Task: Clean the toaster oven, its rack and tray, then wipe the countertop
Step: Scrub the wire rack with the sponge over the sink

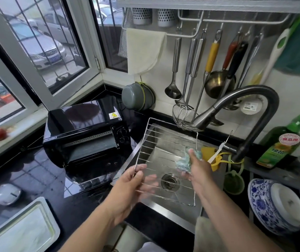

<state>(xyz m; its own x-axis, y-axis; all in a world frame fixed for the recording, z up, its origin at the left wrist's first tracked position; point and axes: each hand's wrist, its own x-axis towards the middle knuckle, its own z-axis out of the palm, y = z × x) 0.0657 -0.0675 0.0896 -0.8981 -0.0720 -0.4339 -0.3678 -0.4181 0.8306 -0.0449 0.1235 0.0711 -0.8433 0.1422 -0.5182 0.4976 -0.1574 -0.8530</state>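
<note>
I hold the wire oven rack (156, 142) tilted over the steel sink (174, 210). My left hand (134, 186) grips the rack's near left corner. My right hand (198, 171) presses a green-blue scrub cloth (183, 160) against the rack's wires near its right side. The black toaster oven (85, 131) stands on the black countertop (42, 171) left of the sink, its door hanging open. The metal baking tray (18, 228) lies on the counter at the bottom left.
A dark curved faucet (236, 104) arches over the sink. Utensils hang on the wall rail behind. A green detergent bottle (281, 144) and a blue-white bowl (271, 206) sit on the right. A white object (5, 194) lies on the counter at left.
</note>
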